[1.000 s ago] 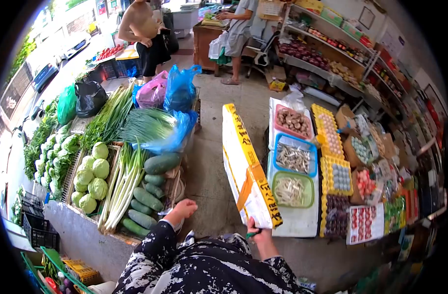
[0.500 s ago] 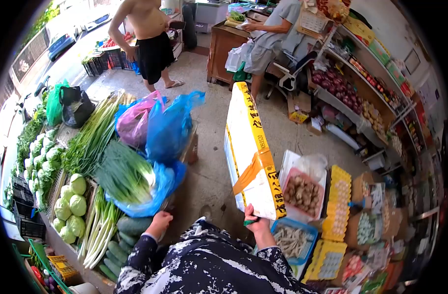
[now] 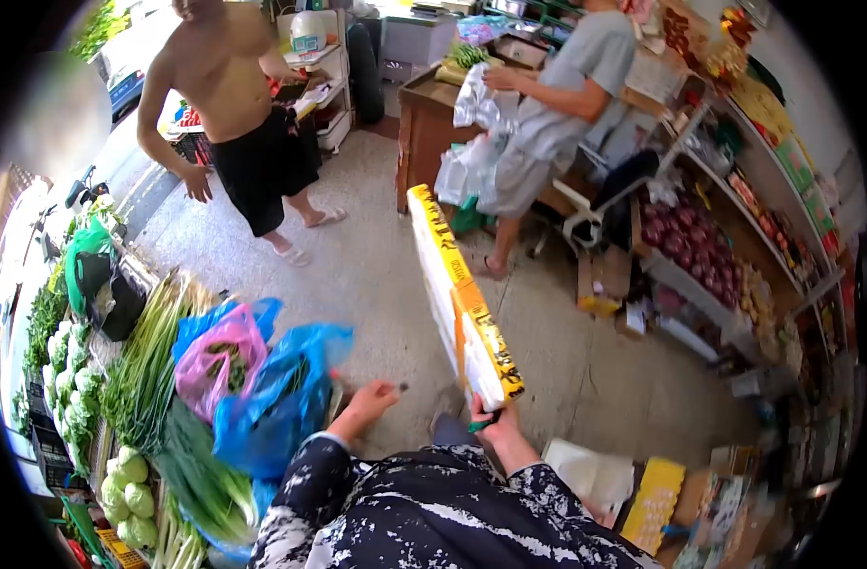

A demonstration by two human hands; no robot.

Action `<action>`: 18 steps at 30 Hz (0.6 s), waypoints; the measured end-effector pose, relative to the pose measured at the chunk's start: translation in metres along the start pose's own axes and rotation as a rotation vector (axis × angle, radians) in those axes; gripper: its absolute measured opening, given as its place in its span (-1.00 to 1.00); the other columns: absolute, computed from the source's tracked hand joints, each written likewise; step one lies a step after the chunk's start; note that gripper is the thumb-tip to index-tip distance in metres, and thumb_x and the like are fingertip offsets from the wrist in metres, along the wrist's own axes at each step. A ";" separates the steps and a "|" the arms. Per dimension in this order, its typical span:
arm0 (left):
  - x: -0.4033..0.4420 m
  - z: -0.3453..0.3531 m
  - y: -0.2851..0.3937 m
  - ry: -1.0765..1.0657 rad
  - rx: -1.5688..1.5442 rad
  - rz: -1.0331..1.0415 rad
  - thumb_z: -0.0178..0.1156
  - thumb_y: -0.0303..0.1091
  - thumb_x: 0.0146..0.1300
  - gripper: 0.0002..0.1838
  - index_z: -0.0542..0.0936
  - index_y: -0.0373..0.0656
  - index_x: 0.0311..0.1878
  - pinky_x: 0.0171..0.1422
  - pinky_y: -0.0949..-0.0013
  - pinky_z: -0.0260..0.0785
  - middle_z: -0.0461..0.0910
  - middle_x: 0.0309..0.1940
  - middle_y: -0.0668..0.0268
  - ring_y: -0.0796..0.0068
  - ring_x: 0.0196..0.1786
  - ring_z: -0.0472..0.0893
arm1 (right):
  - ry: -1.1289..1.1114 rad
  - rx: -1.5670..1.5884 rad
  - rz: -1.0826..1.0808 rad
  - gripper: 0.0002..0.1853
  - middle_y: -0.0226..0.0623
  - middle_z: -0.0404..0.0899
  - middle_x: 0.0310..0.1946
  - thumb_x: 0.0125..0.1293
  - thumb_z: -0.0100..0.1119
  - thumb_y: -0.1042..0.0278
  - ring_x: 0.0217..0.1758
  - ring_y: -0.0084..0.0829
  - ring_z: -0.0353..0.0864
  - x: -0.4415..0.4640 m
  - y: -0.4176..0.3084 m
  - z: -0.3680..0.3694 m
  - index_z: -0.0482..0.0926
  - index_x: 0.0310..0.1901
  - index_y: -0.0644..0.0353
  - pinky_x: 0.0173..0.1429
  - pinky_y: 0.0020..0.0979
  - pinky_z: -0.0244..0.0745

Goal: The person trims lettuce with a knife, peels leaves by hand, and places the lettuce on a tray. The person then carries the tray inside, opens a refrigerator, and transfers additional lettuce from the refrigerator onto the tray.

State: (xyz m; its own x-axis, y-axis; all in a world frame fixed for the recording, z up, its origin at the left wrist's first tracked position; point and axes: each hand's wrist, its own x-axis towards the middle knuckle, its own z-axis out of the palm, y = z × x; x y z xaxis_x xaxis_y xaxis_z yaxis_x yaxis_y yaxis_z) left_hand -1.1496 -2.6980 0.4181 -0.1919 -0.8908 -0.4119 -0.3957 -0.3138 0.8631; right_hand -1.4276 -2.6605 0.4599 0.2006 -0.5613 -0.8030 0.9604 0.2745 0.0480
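In the head view, my right hand (image 3: 493,424) grips the near end of a flat white box (image 3: 450,308) stood on its narrow side. Yellow tape with black lettering runs along the box's edge, and orange tape crosses its face. A bit of something green shows at my right fingers. My left hand (image 3: 367,406) is out to the left, fingers closed, with a small dark thing at the fingertips that is too small to name. Beside that hand lie a blue plastic bag (image 3: 272,417) and a pink plastic bag (image 3: 223,365) with greens inside.
Green onions (image 3: 211,474), cabbages (image 3: 128,488) and leafy greens line the left. A shirtless person (image 3: 234,104) stands ahead; another person in grey (image 3: 557,114) holds plastic bags by a wooden counter (image 3: 419,133). Shelves of onions (image 3: 685,247) and yellow egg trays (image 3: 654,503) are on the right.
My view has moved forward, nearer both people. The box is still in my right hand and is turned more edge-on. My left hand has reached forward past the blue bag.
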 end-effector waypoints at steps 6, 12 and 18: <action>0.039 -0.040 0.024 0.334 -0.287 -0.335 0.17 -0.28 0.04 -0.65 0.50 -0.29 -0.13 -0.31 0.48 0.37 0.55 -0.40 0.28 0.53 -0.39 0.51 | -0.085 -0.143 0.183 -0.68 -0.26 0.52 -0.39 0.12 -0.12 0.22 -0.37 -0.41 0.56 0.113 -0.070 0.168 0.46 -0.17 0.23 -0.68 -0.64 0.17; 0.087 -0.070 0.048 0.521 -0.631 -0.509 0.15 -0.33 0.09 -0.68 0.44 -0.25 -0.10 -0.45 0.51 0.31 0.51 -0.44 0.34 0.59 -0.47 0.48 | -0.197 -0.188 0.280 -0.69 -0.29 0.53 -0.41 0.12 -0.09 0.23 -0.38 -0.43 0.58 0.230 -0.069 0.330 0.46 -0.16 0.22 -0.71 -0.65 0.21; 0.212 -0.156 0.065 0.532 -0.625 -0.524 0.16 -0.34 0.10 -0.72 0.43 -0.20 -0.12 -0.47 0.52 0.34 0.51 -0.42 0.34 0.56 -0.44 0.51 | -0.285 -0.127 0.334 -0.73 -0.31 0.54 -0.42 0.14 -0.11 0.24 -0.38 -0.43 0.58 0.342 -0.033 0.478 0.48 -0.22 0.19 -0.69 -0.65 0.18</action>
State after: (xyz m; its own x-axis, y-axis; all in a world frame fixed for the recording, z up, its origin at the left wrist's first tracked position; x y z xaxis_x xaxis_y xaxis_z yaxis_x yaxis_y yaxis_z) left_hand -1.0761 -2.9583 0.4327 0.3647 -0.5721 -0.7347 0.2626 -0.6938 0.6706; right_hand -1.2980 -3.2346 0.4673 0.5577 -0.6129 -0.5598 0.8060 0.5609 0.1889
